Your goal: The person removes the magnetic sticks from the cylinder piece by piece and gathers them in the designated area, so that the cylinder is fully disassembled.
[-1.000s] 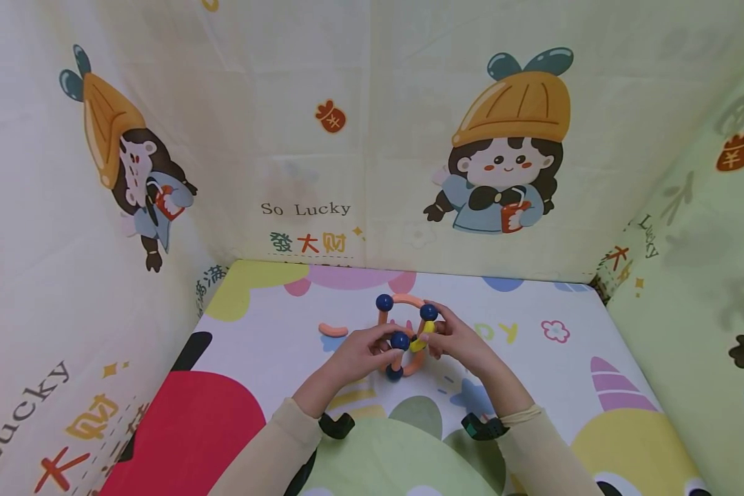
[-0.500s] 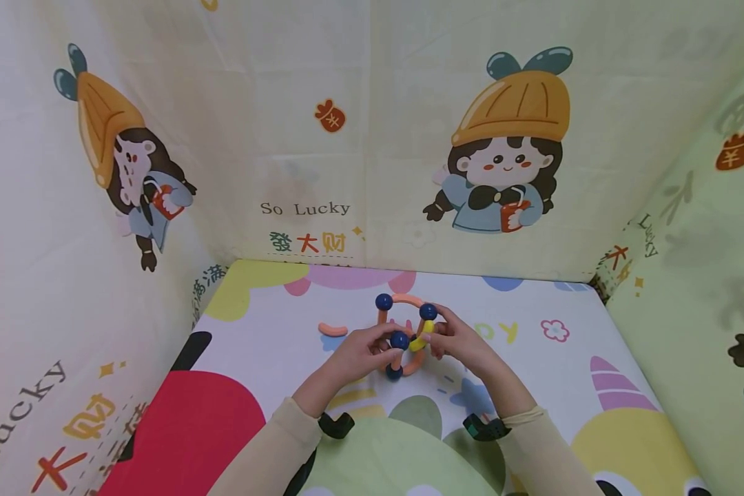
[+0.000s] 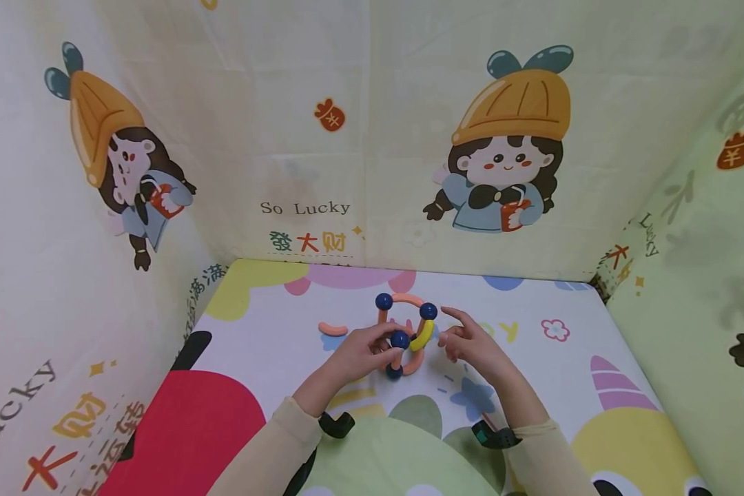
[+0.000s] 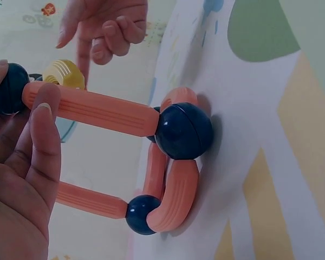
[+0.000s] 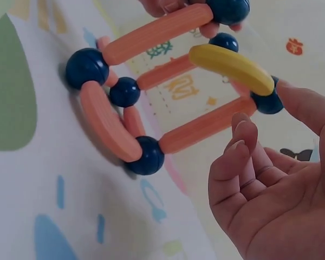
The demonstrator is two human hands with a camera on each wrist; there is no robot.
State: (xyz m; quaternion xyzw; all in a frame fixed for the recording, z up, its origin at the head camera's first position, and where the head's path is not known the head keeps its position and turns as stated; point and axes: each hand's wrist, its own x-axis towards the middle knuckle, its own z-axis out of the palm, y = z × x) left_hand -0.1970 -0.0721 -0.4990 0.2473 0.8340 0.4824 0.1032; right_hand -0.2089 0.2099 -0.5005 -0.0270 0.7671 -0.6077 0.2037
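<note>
A frame of magnetic rods and balls stands on the printed tabletop [image 3: 521, 358]. Straight and curved orange rods [image 5: 206, 125] join dark blue balls [image 5: 144, 155]. My left hand [image 3: 367, 353] pinches the upper near ball [image 4: 10, 88], with a finger along the upright orange rod [image 4: 97, 105] below it. A curved yellow rod [image 5: 233, 66] sits at the upper right ball [image 3: 428, 311]; its other end points towards the held ball. Just right of the frame is my right hand [image 3: 476, 350], holding nothing, index finger extended and the others loosely bent. Its index fingertip is right by that upper right ball.
A loose curved orange rod [image 3: 333, 330] lies on the tabletop left of the frame. Printed cloth walls [image 3: 397, 138] enclose the back and both sides. A black object [image 3: 193, 350] shows at the table's left edge.
My right hand has let go of the yellow rod and drawn back to the right, its index finger straightening. The yellow rod stays on the frame. The left hand keeps its hold.
</note>
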